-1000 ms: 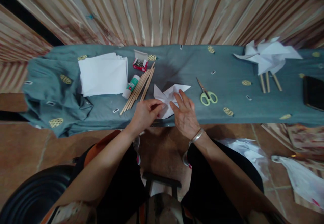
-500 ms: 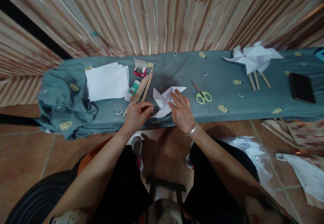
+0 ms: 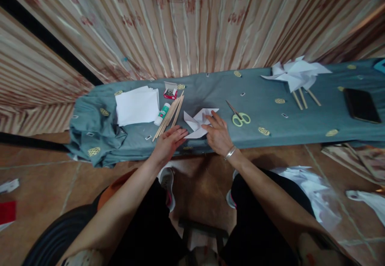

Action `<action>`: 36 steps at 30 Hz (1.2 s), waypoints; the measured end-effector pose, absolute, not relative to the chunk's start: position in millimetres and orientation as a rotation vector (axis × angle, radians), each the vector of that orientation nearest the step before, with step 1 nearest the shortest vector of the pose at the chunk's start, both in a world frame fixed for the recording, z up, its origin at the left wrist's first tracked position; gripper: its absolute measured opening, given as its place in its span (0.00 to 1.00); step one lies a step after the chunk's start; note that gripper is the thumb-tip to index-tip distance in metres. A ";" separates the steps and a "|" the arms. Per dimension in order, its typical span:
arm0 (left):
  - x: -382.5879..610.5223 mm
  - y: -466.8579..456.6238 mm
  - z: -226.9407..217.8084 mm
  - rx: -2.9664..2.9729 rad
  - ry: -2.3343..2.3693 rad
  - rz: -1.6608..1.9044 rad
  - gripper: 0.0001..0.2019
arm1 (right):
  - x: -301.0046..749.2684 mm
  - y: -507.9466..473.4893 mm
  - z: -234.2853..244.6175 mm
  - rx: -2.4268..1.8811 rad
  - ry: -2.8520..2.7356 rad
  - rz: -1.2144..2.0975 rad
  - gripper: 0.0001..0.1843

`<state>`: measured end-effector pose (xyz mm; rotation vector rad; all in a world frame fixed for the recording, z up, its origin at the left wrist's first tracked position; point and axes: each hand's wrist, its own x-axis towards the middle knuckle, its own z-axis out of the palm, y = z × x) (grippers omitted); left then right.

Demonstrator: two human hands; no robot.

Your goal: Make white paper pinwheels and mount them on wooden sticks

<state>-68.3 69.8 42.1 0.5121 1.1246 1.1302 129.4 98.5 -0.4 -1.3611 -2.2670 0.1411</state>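
Observation:
A white paper pinwheel point(image 3: 197, 125) with folded points lies near the table's front edge. My right hand point(image 3: 219, 134) holds it down from the right, thumb and fingertips on its folds near the middle. At its lower left corner is my left hand point(image 3: 169, 144), its fingers stretched out side by side, the tips at the paper's edge. Several wooden sticks point(image 3: 170, 115) lie just beyond the left hand. Scissors with light green handles point(image 3: 240, 118) rest to the right of the pinwheel.
Left of the sticks are a glue stick point(image 3: 162, 114), a red box of small metal pieces point(image 3: 171, 91) and a stack of white paper point(image 3: 137, 105). Several pinwheels on sticks point(image 3: 296, 73) and a black phone point(image 3: 361, 105) lie at the right. Paper scraps point(image 3: 313, 194) are on the floor.
My left hand's fingers have straightened from a pinch and moved onto the paper's lower left corner. My right hand stays on the pinwheel. The view has shifted slightly.

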 end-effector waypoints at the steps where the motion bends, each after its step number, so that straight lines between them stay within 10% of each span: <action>1: -64.0 68.6 42.9 0.455 1.088 1.104 0.12 | 129.8 98.1 -0.5 -1.364 -2.257 0.159 0.22; 36: -12.9 87.4 49.6 0.553 0.951 1.292 0.20 | 121.5 59.7 30.5 -1.155 -2.164 -0.051 0.35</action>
